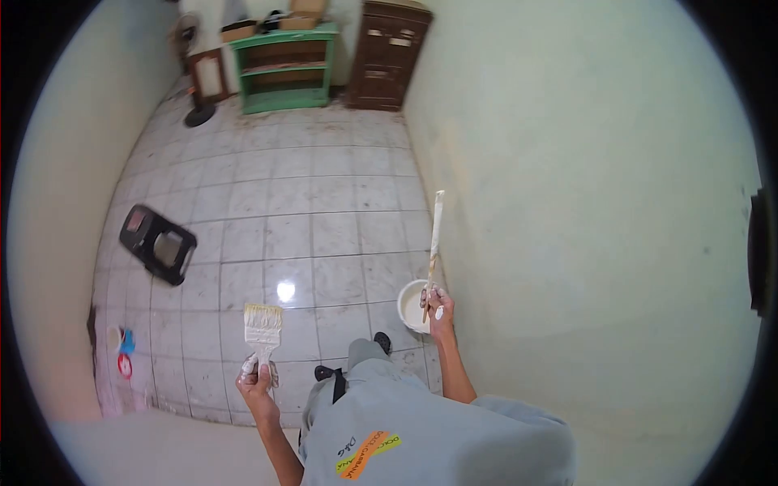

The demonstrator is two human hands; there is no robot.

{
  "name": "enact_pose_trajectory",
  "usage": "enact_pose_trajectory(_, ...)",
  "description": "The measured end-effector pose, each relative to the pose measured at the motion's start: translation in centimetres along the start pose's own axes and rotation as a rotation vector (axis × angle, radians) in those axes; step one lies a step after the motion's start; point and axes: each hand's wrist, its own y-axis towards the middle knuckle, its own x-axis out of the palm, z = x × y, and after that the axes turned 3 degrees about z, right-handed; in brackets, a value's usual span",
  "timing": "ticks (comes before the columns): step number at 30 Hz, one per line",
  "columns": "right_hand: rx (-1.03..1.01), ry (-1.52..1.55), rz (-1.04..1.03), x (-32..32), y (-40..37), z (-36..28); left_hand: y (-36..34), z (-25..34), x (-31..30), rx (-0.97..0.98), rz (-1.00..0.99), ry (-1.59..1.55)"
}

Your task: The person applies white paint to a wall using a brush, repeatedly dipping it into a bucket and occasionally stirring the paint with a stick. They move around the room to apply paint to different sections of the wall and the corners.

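Observation:
My left hand (258, 378) is closed around the handle of a wide paintbrush (263, 328), held bristles up and coated in whitish paint. In my right hand (438, 311) I grip a thin wooden stick (436, 231), its upper part covered in white paint and pointing up near the right wall. Below and just behind that hand a white bucket (403, 306) of pale paint stands on the floor; the hand covers part of it. Both hands have white paint smears.
A black plastic step stool (158, 245) is on the tiled floor (267, 194) at left. Small containers (126, 340) lie near the left wall. At the back stand a fan (198, 113), a green shelf (285, 69) and a brown cabinet (389, 55). The pale wall (583, 219) rises at right.

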Motion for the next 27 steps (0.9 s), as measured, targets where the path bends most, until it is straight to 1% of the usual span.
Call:
enact_pose_trajectory(2,0.044,0.034,-0.106,5.3,0.2,0.1,-0.1,0.5,-2.8,0.001,0.063,-0.03)
enact_pose_trajectory(6,0.13,0.067,-0.384,16.8,0.3,1.3,0.6,-0.1,-8.9,-0.001,0.285,-0.069)
enact_pose_trajectory(10,0.195,0.031,-0.601,28.2,0.0,4.0,1.8,-0.8,-12.8,-0.003,0.484,-0.177)
enact_pose_trajectory(11,0.209,0.022,-0.603,31.3,-0.5,4.6,2.2,-0.6,-13.6,-0.012,0.525,-0.222)
enact_pose_trajectory(12,0.212,0.01,-0.669,33.8,-0.5,5.9,2.5,-0.7,-14.4,-0.017,0.57,-0.266)
enact_pose_trajectory(14,0.213,-0.014,-0.798,39.2,-0.7,8.4,4.2,-0.3,-16.3,0.018,0.668,-0.31)
enact_pose_trajectory(15,0.237,0.0,-0.855,42.8,-1.8,9.7,5.5,0.2,-18.5,0.039,0.716,-0.334)
enact_pose_trajectory(18,0.298,0.006,-0.991,52.2,-3.1,12.8,9.3,0.5,-22.5,0.039,0.91,-0.276)
enact_pose_trajectory(21,0.322,-0.049,-1.078,61.2,-5.0,15.3,13.8,3.9,-26.2,0.098,0.977,-0.32)
enact_pose_trajectory(24,0.285,-0.037,-1.225,69.4,-6.7,16.8,18.1,7.6,-29.4,0.15,1.023,-0.461)
enact_pose_trajectory(27,0.36,-0.052,-1.316,75.5,-9.6,19.3,20.3,9.7,-32.8,0.193,1.107,-0.451)
